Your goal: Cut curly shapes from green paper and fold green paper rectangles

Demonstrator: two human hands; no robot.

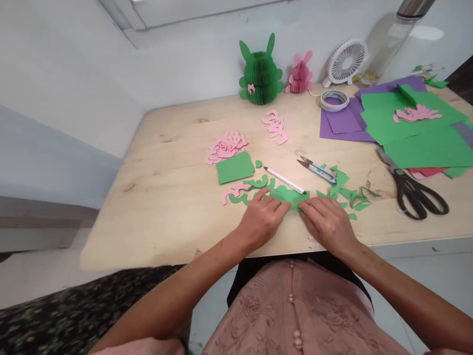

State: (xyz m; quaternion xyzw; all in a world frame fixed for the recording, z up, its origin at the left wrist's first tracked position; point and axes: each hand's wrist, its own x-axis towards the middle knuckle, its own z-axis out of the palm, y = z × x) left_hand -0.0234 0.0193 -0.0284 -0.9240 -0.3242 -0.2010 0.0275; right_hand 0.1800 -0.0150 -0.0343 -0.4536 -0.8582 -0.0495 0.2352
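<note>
A small strip of green paper with a scalloped upper edge lies near the table's front edge. My left hand is closed at its left end, fingers bent and pressing the paper. At the right end, my right hand has its fingers together, gripping the lower corner. Just above the strip lies a white pen. Curved green cut-outs and a pink curved cut-out are left of my left hand. Green scraps and blue-handled thread snips lie beyond my right hand.
Black-handled scissors lie at right, beside green sheets and purple sheets. Tape, a white fan, a glass bottle and two paper rabbits, green and pink, stand behind. Pink cut-outs adjoin green cards.
</note>
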